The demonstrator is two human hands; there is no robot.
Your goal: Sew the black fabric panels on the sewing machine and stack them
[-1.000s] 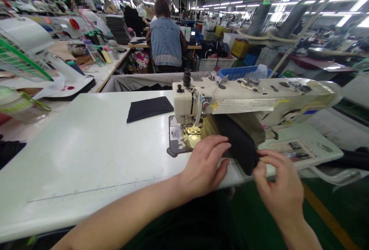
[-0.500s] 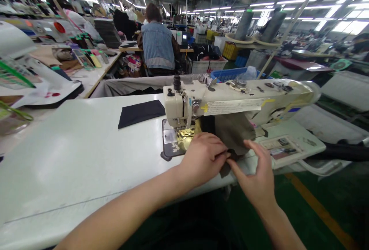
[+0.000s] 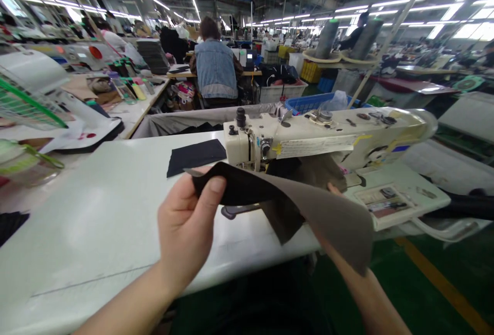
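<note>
My left hand [image 3: 189, 216] pinches one end of a grey-brown fabric piece [image 3: 328, 211] with a black underside, between thumb and fingers. The fabric is lifted above the table and stretches to the right, its far end drooping over my right forearm. Most of my right hand [image 3: 335, 189] is hidden behind it; only a fingertip shows, by more grey-brown cloth [image 3: 320, 173] under the sewing machine arm. The sewing machine [image 3: 309, 134] stands just beyond, its needle area covered by the raised fabric. A dark fabric piece [image 3: 196, 155] lies flat left of the machine head.
The white table [image 3: 116, 211] spreads to the left, with dark cloth [image 3: 13, 224] at its left edge. A white fan [image 3: 65, 103] and a jar [image 3: 29, 162] stand on the left. Behind the machine are a blue basket [image 3: 304, 103] and a seated person [image 3: 216, 67].
My left hand has moved left and up from the machine's needle area, raising an end of the fabric. My right hand has gone behind the fabric. The view has shifted slightly.
</note>
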